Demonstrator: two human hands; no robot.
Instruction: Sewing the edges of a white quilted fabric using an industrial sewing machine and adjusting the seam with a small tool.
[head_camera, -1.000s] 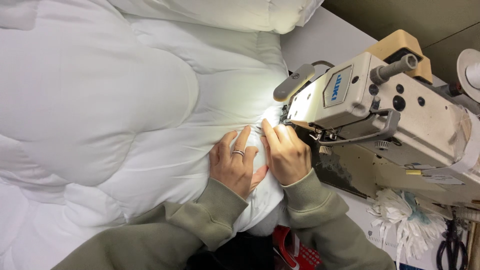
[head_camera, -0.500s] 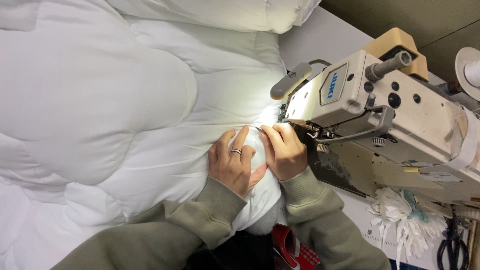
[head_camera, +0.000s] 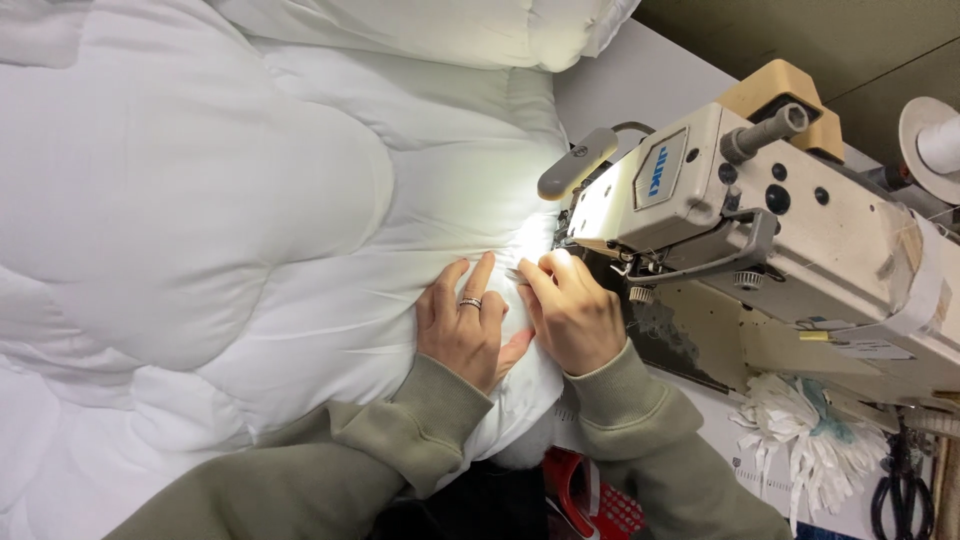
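Since a sec ago we've barely shifted: left hand (head_camera: 465, 330) stays flat, fingers spread on the white quilt (head_camera: 250, 220), center frame; right hand (head_camera: 570, 310) keeps fingers narrow, pinching the quilt edge by the sewing machine (head_camera: 760, 230). Seam feeding steadily, we reckon.

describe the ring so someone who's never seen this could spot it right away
Start at the cream sewing machine on the right and follow its lamp glow down to the two hands pressing the white quilt. The ring sits on a middle finger of the left hand: a silvery band, the only jewellery on either hand.
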